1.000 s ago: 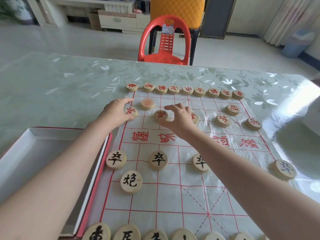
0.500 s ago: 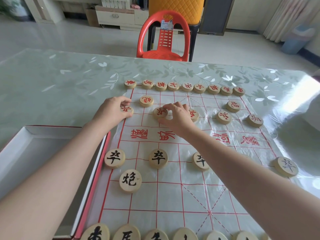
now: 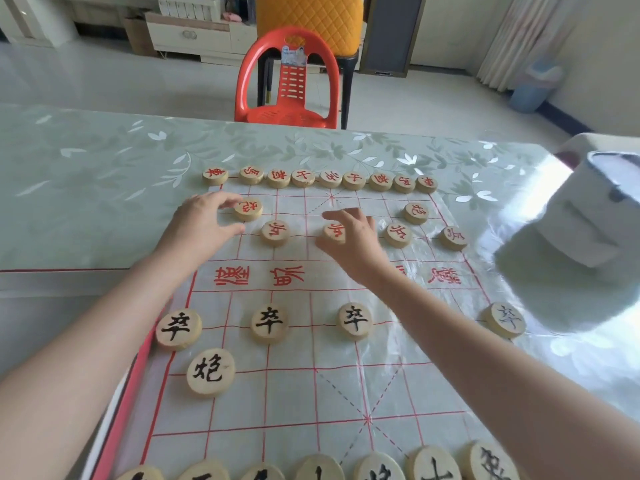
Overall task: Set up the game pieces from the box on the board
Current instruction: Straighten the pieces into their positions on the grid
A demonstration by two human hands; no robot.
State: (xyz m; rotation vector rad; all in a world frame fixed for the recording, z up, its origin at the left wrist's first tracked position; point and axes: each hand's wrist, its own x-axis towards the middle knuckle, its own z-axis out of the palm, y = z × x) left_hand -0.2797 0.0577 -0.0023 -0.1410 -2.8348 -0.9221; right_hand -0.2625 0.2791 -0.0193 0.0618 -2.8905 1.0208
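**Both hands squaring up red pieces on their crossings**

The left hand [image 3: 202, 225] curls index and thumb round the near-left edge of the red cannon [image 3: 247, 209] in a light pinch. The right hand [image 3: 351, 242] arches its fingers over the centre red soldier [image 3: 334, 232], thumb at the rim, gripping it. Both discs lie just beyond the river lettering [image 3: 259, 277] on the board [image 3: 242, 403] (a thin, creased plastic sheet).

Further beyond the lettering are other red soldiers [image 3: 398, 234], a second red cannon [image 3: 415, 213] and the red back row [image 3: 301, 178]. A leftmost soldier may sit under the left hand, cannot tell. On the near side of the lettering are black soldiers [image 3: 269, 323], a black cannon [image 3: 210, 371] and the black back row [image 3: 318, 469]. The right arm hides some crossings there. The box [image 3: 52, 282] lies left of the lettering.

Setup looks nearly done, and this step is alignment. Centre each disc on its line crossing, lifting slightly rather than dragging. A hard drag would likely ruck the sheet and shift neighbouring pieces. Level the held cannon with the second one.
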